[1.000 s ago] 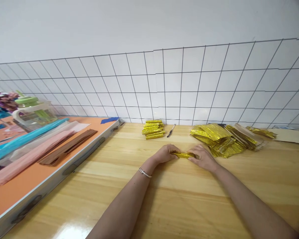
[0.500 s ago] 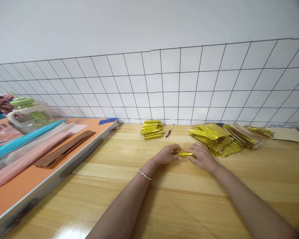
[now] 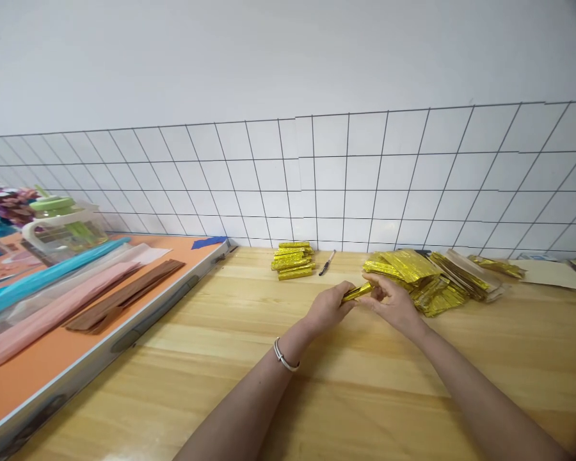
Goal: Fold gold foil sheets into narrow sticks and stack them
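Observation:
A shiny gold foil roll is held between my two hands, slanting up to the right. My left hand closes on its near left end, and the fingers of my right hand pinch it toward the far end. Behind my left hand, several similar gold rolls lie in a small stack near the wall. A pen rests to the right of that stack. Just beyond my right hand spreads a pile of flat gold foil pieces.
On the left, an orange-topped board carries blue, pink and brown folded strips. A clear jug with a green lid stands at its back. Brown paper pieces lie at the right rear, along the tiled wall.
The gold roll has turned from nearly level to slanted, its right end higher. My hands have shifted their grip around it, and the view has tilted slightly upward.

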Motion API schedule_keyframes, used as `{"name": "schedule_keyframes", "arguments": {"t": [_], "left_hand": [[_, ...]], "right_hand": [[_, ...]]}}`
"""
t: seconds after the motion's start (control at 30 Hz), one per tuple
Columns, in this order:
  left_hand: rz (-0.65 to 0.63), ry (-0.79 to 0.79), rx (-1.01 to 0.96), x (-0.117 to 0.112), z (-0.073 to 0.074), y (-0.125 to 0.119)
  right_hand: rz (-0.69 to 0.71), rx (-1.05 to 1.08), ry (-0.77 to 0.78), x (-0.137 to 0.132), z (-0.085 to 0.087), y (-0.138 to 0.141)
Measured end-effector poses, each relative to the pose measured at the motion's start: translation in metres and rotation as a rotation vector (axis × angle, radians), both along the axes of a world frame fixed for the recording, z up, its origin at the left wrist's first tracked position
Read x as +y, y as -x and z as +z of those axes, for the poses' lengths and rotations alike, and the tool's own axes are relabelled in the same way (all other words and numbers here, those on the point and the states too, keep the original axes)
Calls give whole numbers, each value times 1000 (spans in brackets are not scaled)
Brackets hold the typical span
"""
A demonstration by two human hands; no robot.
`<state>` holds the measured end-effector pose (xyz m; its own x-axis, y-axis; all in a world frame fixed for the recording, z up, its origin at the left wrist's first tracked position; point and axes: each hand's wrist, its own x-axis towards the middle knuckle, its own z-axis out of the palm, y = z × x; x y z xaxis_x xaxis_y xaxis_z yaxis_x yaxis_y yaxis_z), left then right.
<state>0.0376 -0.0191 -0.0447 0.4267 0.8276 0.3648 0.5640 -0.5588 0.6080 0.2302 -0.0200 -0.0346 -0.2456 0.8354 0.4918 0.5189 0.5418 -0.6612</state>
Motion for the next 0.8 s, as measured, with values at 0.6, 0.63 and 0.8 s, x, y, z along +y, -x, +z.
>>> {"name": "schedule_keyframes", "arguments": {"t": [0.6, 0.63, 0.8], "left_hand": [[115, -114, 300, -7, -9, -12], [123, -122, 310, -7, -10, -12], [144, -161, 383, -9, -9, -13]], "right_hand": [[15, 270, 150, -4, -11, 14], [22, 279, 157, -5, -12, 14], [79, 320, 199, -7, -9, 12]]}}
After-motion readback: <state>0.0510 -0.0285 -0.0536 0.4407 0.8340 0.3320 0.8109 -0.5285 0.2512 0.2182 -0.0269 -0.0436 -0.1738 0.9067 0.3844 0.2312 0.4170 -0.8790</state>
